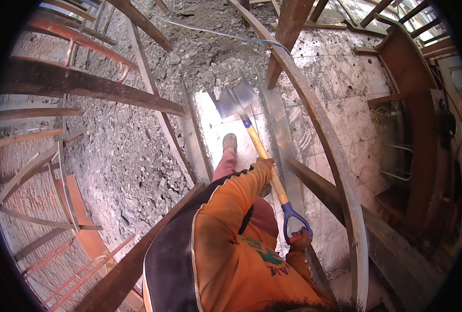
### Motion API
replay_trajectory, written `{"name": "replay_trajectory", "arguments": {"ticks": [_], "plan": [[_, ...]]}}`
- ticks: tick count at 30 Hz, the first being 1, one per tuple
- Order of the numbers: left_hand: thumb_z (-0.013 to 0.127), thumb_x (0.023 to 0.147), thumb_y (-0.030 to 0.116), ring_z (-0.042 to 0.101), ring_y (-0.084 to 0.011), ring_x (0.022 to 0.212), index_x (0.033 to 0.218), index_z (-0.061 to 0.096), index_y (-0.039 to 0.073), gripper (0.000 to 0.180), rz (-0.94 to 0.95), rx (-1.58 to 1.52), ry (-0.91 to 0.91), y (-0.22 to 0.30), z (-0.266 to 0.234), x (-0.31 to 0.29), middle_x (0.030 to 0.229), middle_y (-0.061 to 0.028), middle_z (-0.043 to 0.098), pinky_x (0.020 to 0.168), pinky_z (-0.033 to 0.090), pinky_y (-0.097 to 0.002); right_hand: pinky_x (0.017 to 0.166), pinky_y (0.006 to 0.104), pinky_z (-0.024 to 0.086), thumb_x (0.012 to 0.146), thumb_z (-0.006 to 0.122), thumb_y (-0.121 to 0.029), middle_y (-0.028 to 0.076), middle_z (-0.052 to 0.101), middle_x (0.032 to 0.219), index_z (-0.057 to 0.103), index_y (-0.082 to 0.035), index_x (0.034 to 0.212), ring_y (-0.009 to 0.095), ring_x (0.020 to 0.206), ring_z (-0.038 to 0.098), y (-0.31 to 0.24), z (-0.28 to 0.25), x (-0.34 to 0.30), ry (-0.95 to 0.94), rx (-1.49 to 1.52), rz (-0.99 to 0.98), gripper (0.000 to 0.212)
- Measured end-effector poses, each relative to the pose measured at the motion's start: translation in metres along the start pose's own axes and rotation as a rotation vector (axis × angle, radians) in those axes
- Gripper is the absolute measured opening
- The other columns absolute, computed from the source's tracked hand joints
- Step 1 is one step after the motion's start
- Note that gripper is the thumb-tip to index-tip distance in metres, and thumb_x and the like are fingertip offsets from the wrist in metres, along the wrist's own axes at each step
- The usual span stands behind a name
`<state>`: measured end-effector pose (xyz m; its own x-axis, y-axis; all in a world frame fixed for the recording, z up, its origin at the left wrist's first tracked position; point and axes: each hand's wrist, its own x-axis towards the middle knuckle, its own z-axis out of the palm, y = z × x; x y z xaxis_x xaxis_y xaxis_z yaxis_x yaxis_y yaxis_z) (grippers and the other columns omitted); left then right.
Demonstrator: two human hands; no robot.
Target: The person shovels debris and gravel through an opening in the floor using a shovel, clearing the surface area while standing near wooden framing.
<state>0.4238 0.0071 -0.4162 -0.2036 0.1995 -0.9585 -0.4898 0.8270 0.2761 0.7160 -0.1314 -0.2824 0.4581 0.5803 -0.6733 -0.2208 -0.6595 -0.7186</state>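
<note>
A shovel (258, 141) with a wooden shaft slants away from me across the pale tiled floor. Wrapped round the middle of its shaft is my left hand (265, 169). My right hand (300, 240) grips the blue D-shaped handle at the near end. The metal blade (243, 95) rests at the edge of the grey rubble (218, 67), and a few broken chunks lie on or against its left part. My orange sleeve covers the left arm down to the wrist.
Wooden beams (319, 114) rise on both sides and cross close to me. More rubble (127, 156) spreads on the left, beyond a board (194, 130). At the right stands a brown wooden cabinet (423, 156). A thin cable (215, 32) runs across the far rubble.
</note>
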Motion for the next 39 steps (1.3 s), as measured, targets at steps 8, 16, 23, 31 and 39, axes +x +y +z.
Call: {"name": "replay_trajectory", "arguments": {"ticks": [8,16,23,31,39], "plan": [[0.061,0.075,0.015,0.059,-0.0238,0.057,0.077,0.061,-0.003,0.018,0.024,-0.326,-0.187,-0.105,0.059,-0.101,0.068,-0.0123,0.06,0.05,0.047,-0.0373,0.038,0.0286,0.04,0.072,0.05,-0.004,0.004,0.042,0.051,0.047,-0.003,0.073,0.015,0.037,0.042,-0.104,-0.155,-0.036,-0.214,-0.128,-0.179,0.004],[0.053,0.08,0.01,0.051,-0.0227,0.06,0.077,0.048,0.003,0.01,-0.075,-0.88,-0.29,-0.135,-0.05,-0.23,0.065,-0.0092,0.051,0.061,0.046,-0.035,0.045,0.025,0.04,0.071,0.054,-0.002,0.002,0.05,0.059,0.049,-0.004,0.072,0.01,0.046,0.047,-0.138,-0.141,-0.094,-0.453,-0.401,-0.378,0.005],[0.047,0.077,0.009,0.049,-0.0232,0.059,0.079,0.043,0.004,0.007,0.117,-1.083,-0.067,-0.161,-0.131,-0.236,0.063,-0.0093,0.048,0.061,0.048,-0.0365,0.051,0.0239,0.039,0.069,0.063,-0.011,0.0,0.049,0.061,0.051,-0.003,0.073,0.008,0.057,0.046,-0.109,-0.106,-0.104,-0.7,-0.521,-0.862,0.015],[0.053,0.079,0.007,0.056,-0.0251,0.058,0.081,0.05,-0.005,0.013,-0.011,-0.539,-0.244,-0.157,-0.034,-0.217,0.068,-0.0118,0.056,0.054,0.051,-0.0387,0.042,0.0307,0.044,0.073,0.058,-0.011,0.006,0.051,0.054,0.052,0.0,0.075,0.016,0.041,0.049,-0.101,-0.192,-0.102,-0.332,-0.368,-0.257,0.013],[0.055,0.078,0.009,0.06,-0.0203,0.066,0.085,0.055,0.004,0.008,-0.245,-0.232,-0.025,-0.15,0.029,-0.065,0.068,-0.0082,0.057,0.055,0.046,-0.0367,0.045,0.0344,0.043,0.073,0.059,-0.017,0.003,0.044,0.055,0.049,-0.005,0.065,0.016,0.044,0.045,-0.047,-0.106,-0.113,0.15,-0.209,0.341,0.018]]}}
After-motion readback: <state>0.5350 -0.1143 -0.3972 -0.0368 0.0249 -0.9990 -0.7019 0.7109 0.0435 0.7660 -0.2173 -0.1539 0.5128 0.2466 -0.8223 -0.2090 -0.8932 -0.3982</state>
